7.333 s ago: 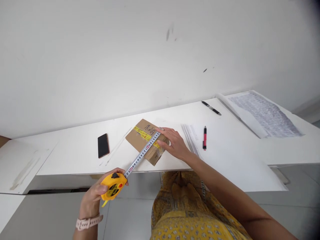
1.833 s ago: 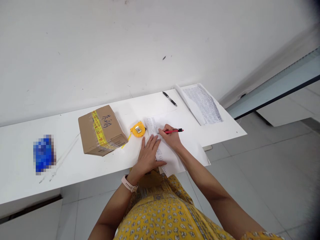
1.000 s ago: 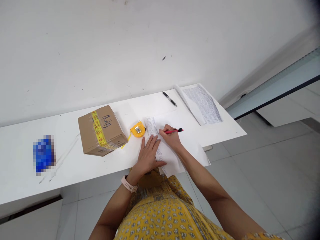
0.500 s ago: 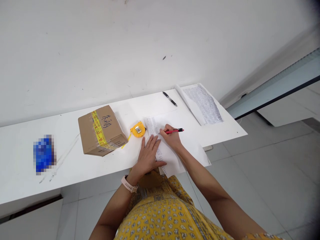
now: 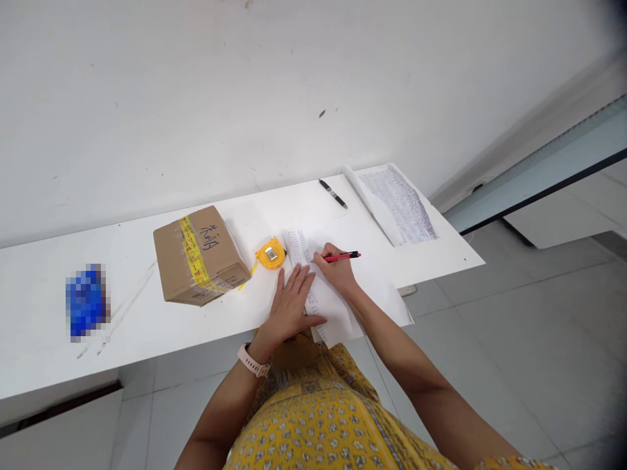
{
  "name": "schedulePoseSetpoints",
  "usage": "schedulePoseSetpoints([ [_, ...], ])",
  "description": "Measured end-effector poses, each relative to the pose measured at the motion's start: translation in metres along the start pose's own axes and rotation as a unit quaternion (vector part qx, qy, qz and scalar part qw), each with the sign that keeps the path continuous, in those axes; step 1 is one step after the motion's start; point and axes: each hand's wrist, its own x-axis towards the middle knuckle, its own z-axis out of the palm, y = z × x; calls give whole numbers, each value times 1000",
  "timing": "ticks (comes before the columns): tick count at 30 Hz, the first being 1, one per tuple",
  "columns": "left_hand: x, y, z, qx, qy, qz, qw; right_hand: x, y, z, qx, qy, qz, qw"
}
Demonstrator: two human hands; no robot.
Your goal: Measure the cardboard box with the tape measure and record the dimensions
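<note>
My right hand (image 5: pixel 337 266) is closed around a red and black pen (image 5: pixel 347 256), its tip down at a sheet of paper (image 5: pixel 337 313) with rows of handwriting. My left hand (image 5: pixel 292 301) lies flat on the same paper, fingers stretched and thumb out to the side. Just beyond my left fingertips sits a yellow tape measure (image 5: pixel 271 253), a short bit of its yellow blade sticking out. To the left of it stands a taped cardboard box (image 5: pixel 198 254) with dark handwriting on top.
A black pen (image 5: pixel 333 194) lies near the wall. Right of it rests another written sheet (image 5: pixel 399 205) with a folded edge. A blurred blue item (image 5: pixel 87 301) is at the left of the white table (image 5: pixel 132 326). The wall (image 5: pixel 196 98) borders the table's back.
</note>
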Motion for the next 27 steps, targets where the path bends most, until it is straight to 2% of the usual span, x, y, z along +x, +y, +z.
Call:
schedulePoseSetpoints([
  [19,-1,-1,1,-12,13,5,1000,0,-2,-1,6,3,-3,1000],
  [24,1,-1,1,-13,15,6,1000,-1,0,-6,14,48,-4,999],
  [27,-2,-2,3,-14,14,7,1000,3,8,-20,-40,39,-66,996],
])
